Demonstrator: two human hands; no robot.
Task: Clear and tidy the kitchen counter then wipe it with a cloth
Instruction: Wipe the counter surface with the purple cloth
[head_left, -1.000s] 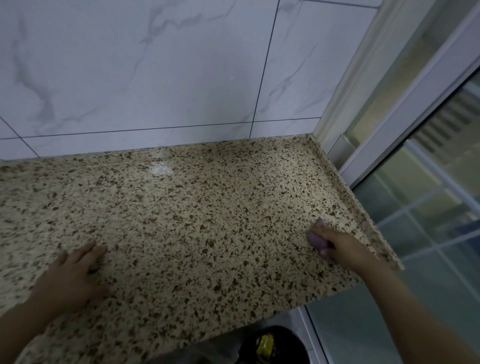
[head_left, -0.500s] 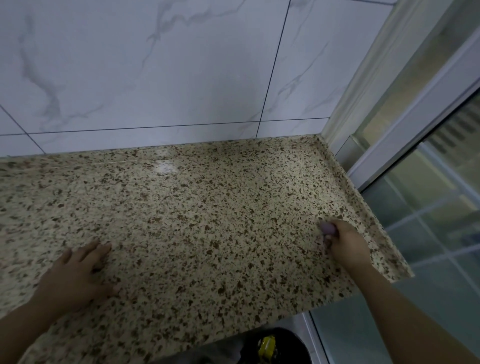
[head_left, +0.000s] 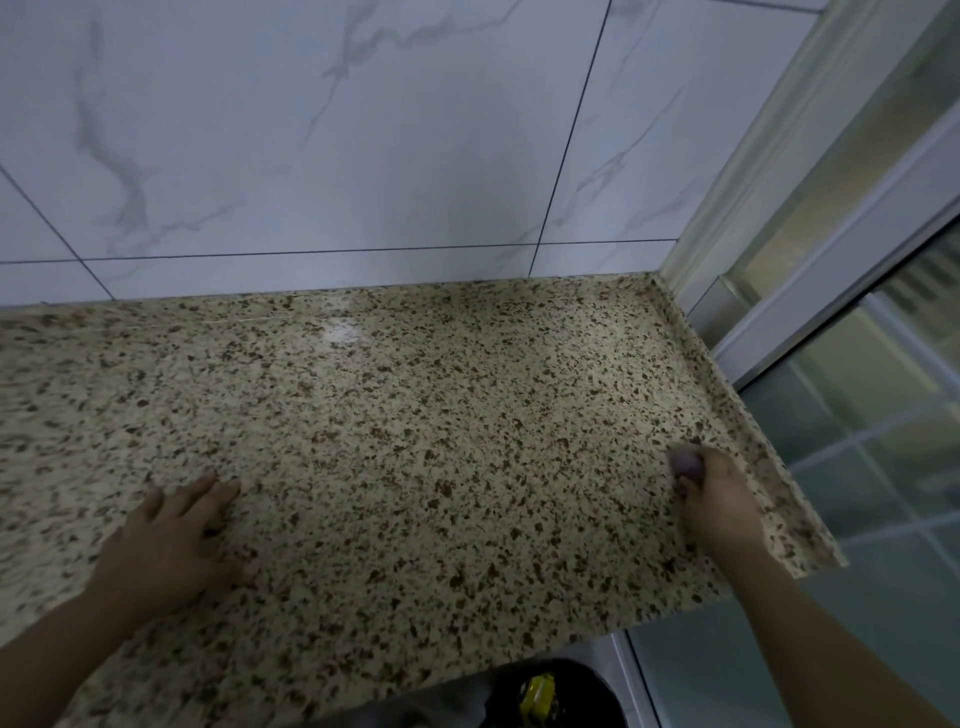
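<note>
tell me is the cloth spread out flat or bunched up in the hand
Bunched up. Only a small purple wad of the cloth pokes out from the right hand, whose fingers curl round it on the counter.

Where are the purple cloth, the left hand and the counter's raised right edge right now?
purple cloth (head_left: 687, 464), head view, on the bunched bit showing past the right hand's fingers.
left hand (head_left: 171, 540), head view, on the back of the hand, flat on the counter.
counter's raised right edge (head_left: 727, 395), head view, on the lip's bare top.

You face a white marble-veined tiled wall (head_left: 322, 130) with dark grout lines; to your right stands a frosted glass sliding door (head_left: 883, 415) in a pale frame.
</note>
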